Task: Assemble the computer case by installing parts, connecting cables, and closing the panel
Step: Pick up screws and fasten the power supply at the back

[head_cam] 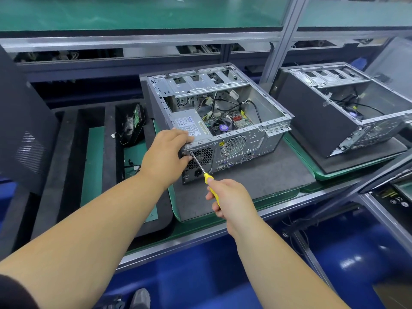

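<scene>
An open computer case (263,121) lies on its side on a grey foam pad, its rear panel toward me. A grey power supply (189,122) sits inside at the near left corner, beside the motherboard with its fan (223,127). My left hand (166,153) grips the case's near left rear corner, fingers on top by the power supply. My right hand (229,198) holds a yellow-handled screwdriver (201,167). Its tip meets the rear panel near the top left corner, right by my left thumb.
A black foam tray (71,152) on the left holds a hard drive (136,121) and loose cables. A dark side panel (24,130) stands at the far left. A second open case (347,108) lies to the right. An aluminium frame post (281,39) rises behind.
</scene>
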A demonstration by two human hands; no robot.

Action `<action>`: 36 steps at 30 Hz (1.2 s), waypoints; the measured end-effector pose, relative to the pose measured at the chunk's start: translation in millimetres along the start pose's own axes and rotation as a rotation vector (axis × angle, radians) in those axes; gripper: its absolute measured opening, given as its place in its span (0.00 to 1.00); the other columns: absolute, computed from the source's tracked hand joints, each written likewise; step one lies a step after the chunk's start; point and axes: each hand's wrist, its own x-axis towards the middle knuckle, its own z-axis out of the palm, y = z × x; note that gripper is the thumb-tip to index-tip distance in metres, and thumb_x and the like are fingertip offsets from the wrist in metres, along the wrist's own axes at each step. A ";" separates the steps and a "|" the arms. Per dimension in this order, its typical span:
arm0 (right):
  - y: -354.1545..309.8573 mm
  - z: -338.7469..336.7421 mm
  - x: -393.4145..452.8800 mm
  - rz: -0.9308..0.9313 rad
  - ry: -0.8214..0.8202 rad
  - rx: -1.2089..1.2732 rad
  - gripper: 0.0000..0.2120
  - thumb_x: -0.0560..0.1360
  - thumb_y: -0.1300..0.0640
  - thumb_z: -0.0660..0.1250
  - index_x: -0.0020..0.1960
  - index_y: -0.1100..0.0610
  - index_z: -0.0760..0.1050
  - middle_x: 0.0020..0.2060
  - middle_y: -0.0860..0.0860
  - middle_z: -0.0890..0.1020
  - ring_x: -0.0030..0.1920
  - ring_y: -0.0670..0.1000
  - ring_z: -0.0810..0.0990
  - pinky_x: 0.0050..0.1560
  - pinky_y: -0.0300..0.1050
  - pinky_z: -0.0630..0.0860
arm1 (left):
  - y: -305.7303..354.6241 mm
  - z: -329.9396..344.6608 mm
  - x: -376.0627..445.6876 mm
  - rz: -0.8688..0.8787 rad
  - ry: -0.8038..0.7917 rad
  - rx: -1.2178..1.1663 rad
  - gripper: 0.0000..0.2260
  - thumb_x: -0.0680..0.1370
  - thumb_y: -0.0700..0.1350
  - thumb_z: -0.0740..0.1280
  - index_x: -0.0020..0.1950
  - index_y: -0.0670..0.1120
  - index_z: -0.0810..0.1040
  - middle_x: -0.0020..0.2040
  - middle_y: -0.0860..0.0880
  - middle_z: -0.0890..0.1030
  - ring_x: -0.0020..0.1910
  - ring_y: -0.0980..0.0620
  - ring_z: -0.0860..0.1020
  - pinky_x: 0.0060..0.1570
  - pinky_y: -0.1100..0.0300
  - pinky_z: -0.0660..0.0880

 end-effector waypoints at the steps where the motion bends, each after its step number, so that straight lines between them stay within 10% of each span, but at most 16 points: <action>1: -0.6 0.6 0.9 0.013 0.006 -0.003 0.13 0.80 0.48 0.66 0.45 0.57 0.78 0.28 0.45 0.79 0.21 0.44 0.69 0.25 0.38 0.65 | -0.2 0.1 -0.2 -0.001 -0.001 -0.003 0.22 0.74 0.44 0.74 0.67 0.49 0.77 0.67 0.54 0.74 0.71 0.49 0.65 0.67 0.56 0.65; 9: -4.1 7.1 5.4 0.163 -0.042 0.072 0.23 0.84 0.45 0.57 0.43 0.59 0.82 0.29 0.51 0.74 0.23 0.46 0.64 0.23 0.38 0.60 | -1.3 1.5 -0.4 0.004 -0.001 0.003 0.22 0.74 0.44 0.74 0.67 0.50 0.77 0.67 0.54 0.74 0.70 0.49 0.65 0.66 0.55 0.66; 22: -0.3 1.0 0.3 -0.001 0.011 -0.139 0.12 0.79 0.48 0.66 0.44 0.55 0.80 0.28 0.45 0.78 0.22 0.44 0.71 0.31 0.41 0.66 | -1.5 3.8 0.4 0.004 0.007 0.008 0.21 0.73 0.44 0.75 0.66 0.50 0.77 0.66 0.55 0.75 0.70 0.49 0.66 0.63 0.53 0.70; 29: -10.1 9.1 2.0 0.224 -0.074 0.011 0.27 0.85 0.43 0.53 0.42 0.58 0.82 0.22 0.49 0.71 0.22 0.46 0.63 0.24 0.39 0.60 | -1.2 2.9 0.3 0.001 0.004 0.016 0.21 0.74 0.45 0.74 0.66 0.50 0.77 0.65 0.56 0.75 0.69 0.49 0.66 0.59 0.53 0.72; 36: -7.3 3.2 -3.0 0.081 -0.090 0.131 0.12 0.78 0.53 0.70 0.43 0.58 0.70 0.33 0.52 0.70 0.26 0.47 0.61 0.25 0.39 0.57 | -1.4 2.4 0.8 0.003 -0.002 0.007 0.20 0.74 0.45 0.74 0.66 0.50 0.77 0.66 0.55 0.75 0.69 0.50 0.65 0.59 0.52 0.73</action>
